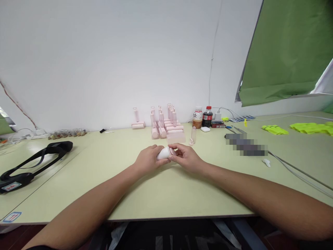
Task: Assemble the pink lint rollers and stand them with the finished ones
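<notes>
Two bottles stood at the far edge of the table (166,194): a bottle with a white cap (197,118) holding a brownish drink, and just to its right a bottle with a red cap (207,117) holding a dark drink. A small clear vial (193,134) stood nearer, its contents not discernible. Near the middle of the table, the left hand (148,159) and the right hand (186,158) together held one white roller (164,153) lying on its side just above the surface; the left fingers were wrapped around its body, and the right fingers (173,158) were pinched closed on its pink-rimmed right end. Beyond the hands stood a cluster of pink rollers (166,125), too crowded to count, with one more standing apart to the left. A black strap (36,161) lay at far left and yellow-green gloves (275,130) at far right. The table was pale green, set against a white wall (104,62), with a green cloth (288,48) hanging at upper right.
</notes>
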{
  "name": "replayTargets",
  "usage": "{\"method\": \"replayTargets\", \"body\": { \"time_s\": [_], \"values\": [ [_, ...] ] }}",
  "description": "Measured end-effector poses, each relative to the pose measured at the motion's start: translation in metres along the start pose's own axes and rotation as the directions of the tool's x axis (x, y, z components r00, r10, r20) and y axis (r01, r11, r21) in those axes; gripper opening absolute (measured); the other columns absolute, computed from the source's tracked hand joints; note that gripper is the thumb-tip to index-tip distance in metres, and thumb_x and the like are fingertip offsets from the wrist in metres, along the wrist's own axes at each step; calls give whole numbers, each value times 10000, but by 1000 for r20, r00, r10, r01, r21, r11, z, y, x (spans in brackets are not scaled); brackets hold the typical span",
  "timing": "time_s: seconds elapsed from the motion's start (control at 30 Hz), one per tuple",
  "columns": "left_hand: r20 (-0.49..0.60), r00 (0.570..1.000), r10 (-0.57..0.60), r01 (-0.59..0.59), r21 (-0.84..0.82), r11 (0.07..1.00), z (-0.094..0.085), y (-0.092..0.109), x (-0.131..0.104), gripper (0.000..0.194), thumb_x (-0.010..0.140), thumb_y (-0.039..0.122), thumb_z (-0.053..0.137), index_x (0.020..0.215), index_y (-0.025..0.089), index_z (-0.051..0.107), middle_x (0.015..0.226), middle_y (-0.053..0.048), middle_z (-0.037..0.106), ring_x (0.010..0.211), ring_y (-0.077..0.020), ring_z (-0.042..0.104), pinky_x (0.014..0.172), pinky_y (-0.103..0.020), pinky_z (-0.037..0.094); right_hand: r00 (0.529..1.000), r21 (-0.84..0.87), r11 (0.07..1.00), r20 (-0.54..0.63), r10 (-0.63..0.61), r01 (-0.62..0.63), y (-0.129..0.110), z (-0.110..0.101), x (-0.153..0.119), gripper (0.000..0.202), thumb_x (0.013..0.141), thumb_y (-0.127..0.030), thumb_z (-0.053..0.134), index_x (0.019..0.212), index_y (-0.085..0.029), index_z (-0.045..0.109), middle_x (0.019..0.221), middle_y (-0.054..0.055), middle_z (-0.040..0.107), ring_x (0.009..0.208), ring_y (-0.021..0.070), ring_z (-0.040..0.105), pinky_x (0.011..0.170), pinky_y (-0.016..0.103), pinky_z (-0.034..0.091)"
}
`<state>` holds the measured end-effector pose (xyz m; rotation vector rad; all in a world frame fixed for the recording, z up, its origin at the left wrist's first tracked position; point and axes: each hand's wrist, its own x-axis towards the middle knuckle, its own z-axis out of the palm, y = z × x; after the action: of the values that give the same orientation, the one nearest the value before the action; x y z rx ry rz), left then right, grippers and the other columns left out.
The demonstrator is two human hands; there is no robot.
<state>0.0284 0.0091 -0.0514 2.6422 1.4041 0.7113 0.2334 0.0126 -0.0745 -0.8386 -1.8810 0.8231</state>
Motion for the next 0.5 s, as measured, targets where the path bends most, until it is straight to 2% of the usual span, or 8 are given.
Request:
{"method": "replayTargets", "body": {
  "time_s": [0.13, 0.23, 0.3, 0.37, 0.43, 0.5],
  "values": [
    [-1, 1000, -15, 15, -48, 999, 0, -1, 0, 443, 844, 619, 528, 1043, 235, 626, 928, -24, 643, 838, -208, 605, 680, -304, 435, 1000, -35, 999, -4, 11, -11, -3, -1, 1, 399, 848, -405, 622, 1176, -179, 604, 1017, 84, 687, 825, 203, 651, 695, 324, 532],
    [-20, 1000, -17, 16, -56, 998, 0, -3, 1, 441, 831, 568, 580, 1123, 238, 609, 975, -28, 650, 874, -221, 611, 716, -321, 448, 999, -62, 998, -43, -6, 4, -4, -7, 5, 361, 887, -446, 559, 1131, -188, 622, 1035, 84, 678, 815, 195, 644, 705, 328, 527],
    [-35, 999, -26, 24, -54, 998, 0, -4, 2, 450, 826, 520, 607, 1174, 234, 594, 1017, -37, 656, 903, -229, 614, 749, -334, 455, 990, -148, 988, -133, -50, 29, -2, -14, 9, 335, 884, -443, 549, 1093, -196, 637, 1056, 91, 661, 878, 215, 638, 744, 345, 526],
    [-52, 998, -47, 44, -61, 997, 0, -5, 2, 446, 825, 490, 616, 1186, 229, 590, 1063, -45, 661, 934, -238, 616, 775, -344, 460, 960, -299, 954, -262, -97, 15, 4, -26, 16, 305, 858, -417, 568, 1062, -208, 657, 1143, 113, 611, 1052, 266, 591, 833, 391, 510],
    [-67, 995, -68, 63, -85, 994, -1, -6, 3, 433, 828, 485, 610, 1179, 231, 591, 1105, -46, 662, 971, -247, 615, 787, -346, 464, 915, -437, 895, -390, -105, -83, 13, -40, 23, 303, 824, -387, 591, 1058, -214, 678, 1290, 135, 504, 1246, 321, 459, 973, 467, 436],
    [-81, 993, -87, 76, -121, 990, -1, -6, 2, 424, 840, 485, 593, 1187, 242, 582, 1132, -40, 661, 987, -247, 616, 784, -342, 468, 876, -498, 839, -480, -57, -218, 26, -54, 30, 341, 805, -366, 601, 1102, -218, 683, 1413, 139, 379, 1333, 361, 348, 1071, 536, 321]
  ]
}}
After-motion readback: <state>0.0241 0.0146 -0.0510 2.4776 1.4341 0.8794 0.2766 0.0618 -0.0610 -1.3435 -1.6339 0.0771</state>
